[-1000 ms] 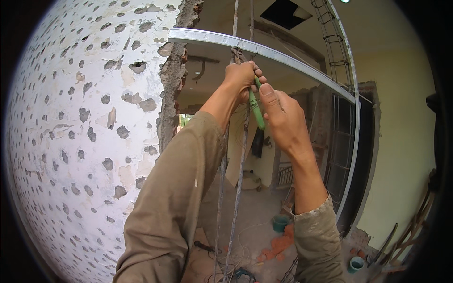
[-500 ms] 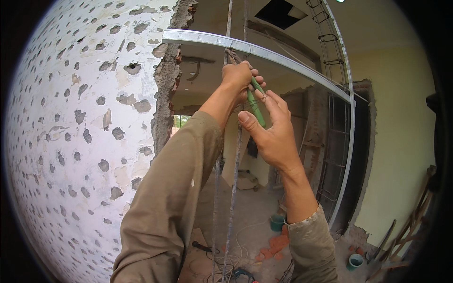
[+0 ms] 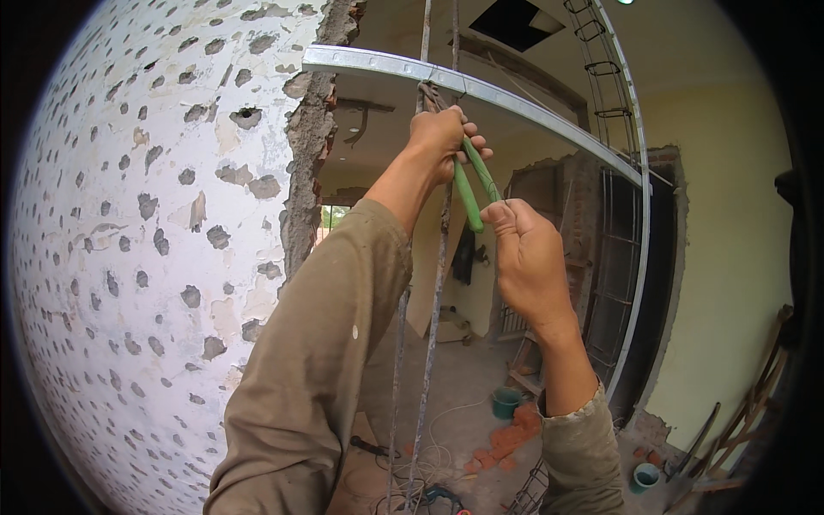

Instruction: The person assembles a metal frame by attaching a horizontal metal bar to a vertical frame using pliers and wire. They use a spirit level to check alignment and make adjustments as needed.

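Observation:
My left hand [image 3: 439,137] is closed round a pair of pincers [image 3: 468,190] with green-sleeved handles. The handles point down and right, spread a little apart. The rusty jaws [image 3: 429,93] are up against a vertical steel rod [image 3: 439,275], just under a galvanised metal channel [image 3: 386,67] that crosses the opening. Thin wire [image 3: 463,86] loops over the channel there. At the end of the right-hand handle, my right hand [image 3: 528,257] is closed with thumb and fingers pressed together; a thin dark line, perhaps wire, runs toward it. What it grips is hidden.
A chipped white wall [image 3: 172,257] with a broken edge stands close on the left. A metal upright [image 3: 639,249] meets the channel at right. Below lie brick pieces [image 3: 513,438], a green bucket [image 3: 506,402], cables [image 3: 438,446] and a rebar cage [image 3: 530,489].
My right hand has gone from spread fingers beside the handles to a closed grip at their lower end. The handles stand further apart. My left hand keeps its hold.

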Demonstrator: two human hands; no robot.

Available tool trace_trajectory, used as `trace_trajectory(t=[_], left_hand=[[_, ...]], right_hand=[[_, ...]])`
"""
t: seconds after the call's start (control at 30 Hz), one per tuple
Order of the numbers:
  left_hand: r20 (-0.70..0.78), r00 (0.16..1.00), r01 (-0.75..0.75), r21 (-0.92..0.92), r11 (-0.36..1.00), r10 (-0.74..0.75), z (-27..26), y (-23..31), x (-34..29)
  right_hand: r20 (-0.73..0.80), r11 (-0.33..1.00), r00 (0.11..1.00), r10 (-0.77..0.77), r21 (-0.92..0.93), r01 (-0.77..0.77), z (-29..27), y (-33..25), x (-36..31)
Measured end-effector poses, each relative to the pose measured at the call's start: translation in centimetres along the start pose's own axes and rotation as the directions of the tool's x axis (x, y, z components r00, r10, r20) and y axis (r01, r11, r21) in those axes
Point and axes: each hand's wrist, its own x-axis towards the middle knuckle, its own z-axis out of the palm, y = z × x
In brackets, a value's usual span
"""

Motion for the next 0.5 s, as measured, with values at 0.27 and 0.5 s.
trace_trajectory(t=[0.27, 0.5], left_hand=[[-0.099, 0.994, -0.034, 0.042, 0.999, 0.038, 0.5, -0.3, 0.1], [-0.214, 0.976, -0.007, 0.129, 0.992, 0.035, 2.2, -0.3, -0.7]], right_hand=[[0.023, 0.704, 0.971, -0.236, -0.685, 0.187, 0.9, -1.1, 1.0], [0.021, 0.827, 0.994, 0.109, -0.556, -0.079, 4.3, -0.5, 4.5]])
